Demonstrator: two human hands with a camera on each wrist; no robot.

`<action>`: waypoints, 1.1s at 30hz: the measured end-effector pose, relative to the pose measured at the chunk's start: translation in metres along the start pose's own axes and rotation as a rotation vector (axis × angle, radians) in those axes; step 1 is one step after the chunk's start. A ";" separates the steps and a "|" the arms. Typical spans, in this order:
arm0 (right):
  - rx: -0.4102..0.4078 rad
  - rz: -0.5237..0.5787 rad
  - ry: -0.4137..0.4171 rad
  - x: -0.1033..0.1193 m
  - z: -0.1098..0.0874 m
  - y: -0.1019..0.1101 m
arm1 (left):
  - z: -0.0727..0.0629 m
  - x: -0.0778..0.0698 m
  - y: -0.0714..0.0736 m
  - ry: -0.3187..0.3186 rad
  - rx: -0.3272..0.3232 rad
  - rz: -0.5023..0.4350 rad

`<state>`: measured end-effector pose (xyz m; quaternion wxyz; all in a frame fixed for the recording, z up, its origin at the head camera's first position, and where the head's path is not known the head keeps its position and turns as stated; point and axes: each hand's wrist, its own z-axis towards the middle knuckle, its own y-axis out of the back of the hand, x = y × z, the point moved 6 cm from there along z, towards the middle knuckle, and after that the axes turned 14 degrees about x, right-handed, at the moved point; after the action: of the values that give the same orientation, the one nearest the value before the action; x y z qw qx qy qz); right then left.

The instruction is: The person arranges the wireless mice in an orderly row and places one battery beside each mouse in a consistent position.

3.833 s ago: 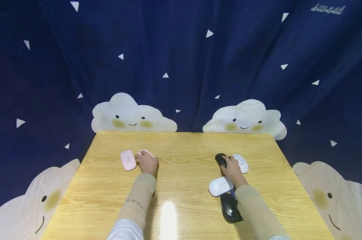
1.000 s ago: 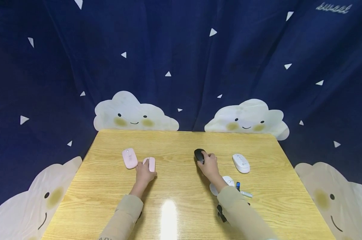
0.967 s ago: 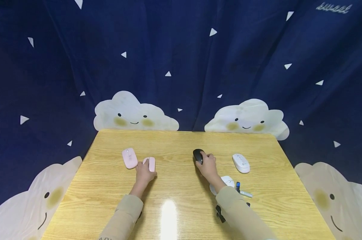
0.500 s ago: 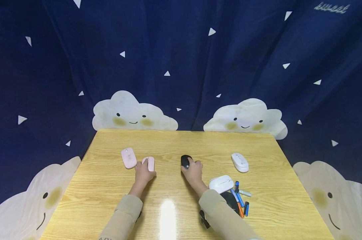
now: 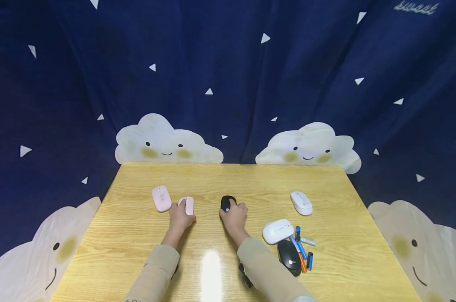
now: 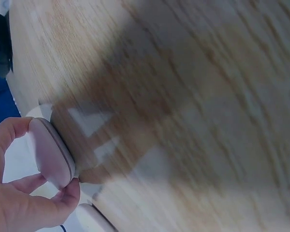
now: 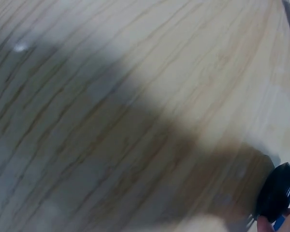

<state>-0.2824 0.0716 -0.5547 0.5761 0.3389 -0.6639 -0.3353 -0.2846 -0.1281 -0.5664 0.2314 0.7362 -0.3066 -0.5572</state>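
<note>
My left hand (image 5: 179, 219) grips a small pink computer mouse (image 5: 190, 204) by its sides, with one finger lying along its top. In the left wrist view the thumb and fingers pinch this pink mouse (image 6: 49, 153) at opposite edges, close over the wood. To its left lies a second, larger pink mouse (image 5: 161, 198). My right hand (image 5: 235, 219) holds a black mouse (image 5: 227, 203) near the table's middle, thumb on one side. Only part of that black mouse (image 7: 277, 192) and a few fingertips show at the lower right corner of the right wrist view.
On the right of the wooden table (image 5: 337, 235) lie a white mouse (image 5: 301, 203), another white mouse (image 5: 278, 231) and a larger black mouse (image 5: 288, 256). Several markers (image 5: 301, 250) in blue, orange and white lie beside them. A dark blue curtain (image 5: 235, 75) hangs behind the table.
The right hand has carried the black mouse leftward from beside the white mouse to the table's middle. Earlier, the left hand turned the small pink mouse straighter and nearer. The right arm uncovers the markers.
</note>
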 end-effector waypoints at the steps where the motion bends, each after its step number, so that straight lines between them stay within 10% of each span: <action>1: 0.000 0.004 0.000 0.002 0.000 0.000 | 0.000 0.000 0.000 -0.002 -0.003 0.001; 33: -0.011 0.054 0.052 -0.002 0.009 0.006 | 0.001 -0.001 0.001 -0.026 -0.010 0.036</action>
<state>-0.2917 0.0772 -0.5517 0.6040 0.3262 -0.6558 -0.3143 -0.2856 -0.1284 -0.5655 0.2412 0.7221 -0.3199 -0.5640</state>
